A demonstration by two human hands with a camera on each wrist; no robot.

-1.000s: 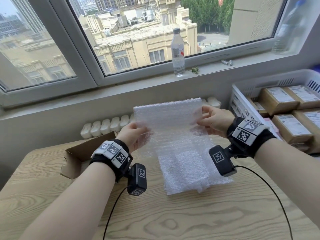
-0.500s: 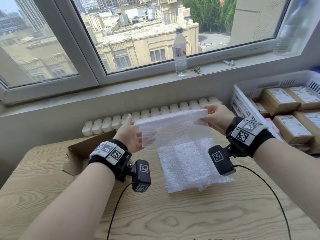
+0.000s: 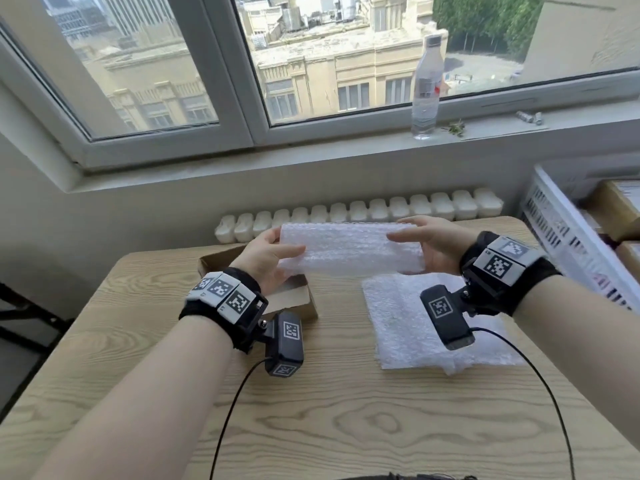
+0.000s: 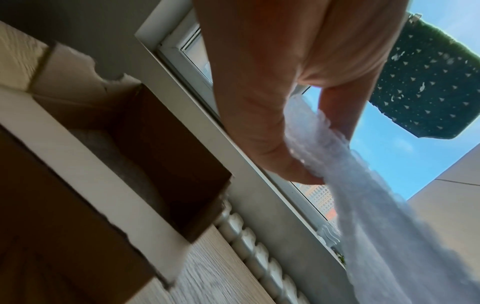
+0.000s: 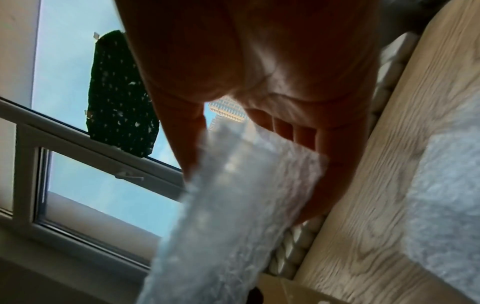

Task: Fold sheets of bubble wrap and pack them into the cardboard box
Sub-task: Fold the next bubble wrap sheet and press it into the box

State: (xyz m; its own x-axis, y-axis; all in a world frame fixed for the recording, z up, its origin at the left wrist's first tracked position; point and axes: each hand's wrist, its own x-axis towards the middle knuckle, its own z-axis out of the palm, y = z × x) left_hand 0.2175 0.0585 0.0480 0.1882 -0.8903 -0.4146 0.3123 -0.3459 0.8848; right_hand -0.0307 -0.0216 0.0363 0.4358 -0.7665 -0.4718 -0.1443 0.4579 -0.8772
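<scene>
A folded sheet of bubble wrap (image 3: 349, 249) hangs flat in the air between both hands, above the table. My left hand (image 3: 266, 258) pinches its left end between thumb and fingers (image 4: 293, 170). My right hand (image 3: 426, 244) grips the right end, thumb on top and fingers (image 5: 306, 135) beneath. The open cardboard box (image 3: 294, 296) sits on the table under my left hand; its brown inside (image 4: 155, 148) shows in the left wrist view. A pile of flat bubble wrap sheets (image 3: 408, 327) lies on the table below my right wrist.
The wooden table (image 3: 346, 410) runs to a white radiator (image 3: 363, 213) under the windowsill. A plastic water bottle (image 3: 426, 88) stands on the sill. A white crate (image 3: 571, 237) with brown parcels stands at the right edge. Camera cables trail across the table front.
The sheet has been folded down from a tall upright sheet into a narrow strip, and both hands have carried it left, off the pile and towards the box.
</scene>
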